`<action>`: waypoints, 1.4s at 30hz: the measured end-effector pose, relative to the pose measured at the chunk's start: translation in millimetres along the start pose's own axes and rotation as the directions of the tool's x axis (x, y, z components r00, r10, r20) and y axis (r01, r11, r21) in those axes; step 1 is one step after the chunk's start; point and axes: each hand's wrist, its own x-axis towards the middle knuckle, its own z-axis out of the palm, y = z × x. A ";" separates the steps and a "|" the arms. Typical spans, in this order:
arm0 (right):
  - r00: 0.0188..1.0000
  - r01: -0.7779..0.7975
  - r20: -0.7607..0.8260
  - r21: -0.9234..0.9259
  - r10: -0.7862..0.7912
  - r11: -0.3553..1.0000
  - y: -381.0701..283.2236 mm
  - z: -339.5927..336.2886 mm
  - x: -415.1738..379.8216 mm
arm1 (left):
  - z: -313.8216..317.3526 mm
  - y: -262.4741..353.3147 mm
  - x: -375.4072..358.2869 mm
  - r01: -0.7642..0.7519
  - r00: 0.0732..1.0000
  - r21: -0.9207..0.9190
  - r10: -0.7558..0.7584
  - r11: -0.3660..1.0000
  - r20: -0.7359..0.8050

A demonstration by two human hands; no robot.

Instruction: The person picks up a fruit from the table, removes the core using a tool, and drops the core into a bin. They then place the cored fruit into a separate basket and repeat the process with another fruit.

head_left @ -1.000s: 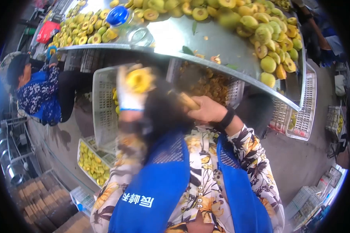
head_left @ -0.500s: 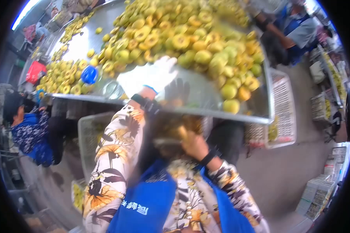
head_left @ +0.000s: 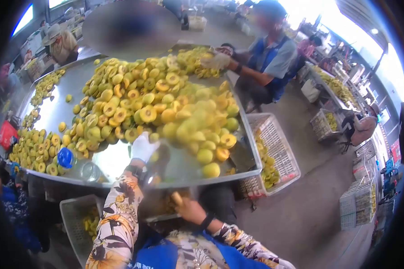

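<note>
My left hand (head_left: 144,149), in a white glove, reaches over the metal table (head_left: 116,162) to the near edge of a large heap of halved yellow-green fruit (head_left: 148,114). Its thumb and fingers are apart, beside fruit pieces at the heap's edge. My right hand (head_left: 191,211) is bare and lies low, just off the table's front edge. Its fingers are closed on a small yellow-tan piece (head_left: 177,198), whose kind I cannot make out. Many fruit halves show a hollow centre. Part of the heap's right side is blurred.
A blue-capped clear container (head_left: 65,157) stands at the table's left. White crates (head_left: 280,154) with fruit flank the table. A co-worker's gloved hand (head_left: 216,60) is over fruit at the far right corner. More people and crates stand behind.
The view has tilted up and turned right, showing more of the room. My left hand's fingers now point into the heap's near edge. My right hand stays low, off the table's edge.
</note>
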 end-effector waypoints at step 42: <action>0.986 0.153 0.054 0.061 -0.156 0.986 -66.7 29.2 -13.9 | -53.7 25.6 -183.1 0.393 0.853 -0.919 -0.384 0.028 0.353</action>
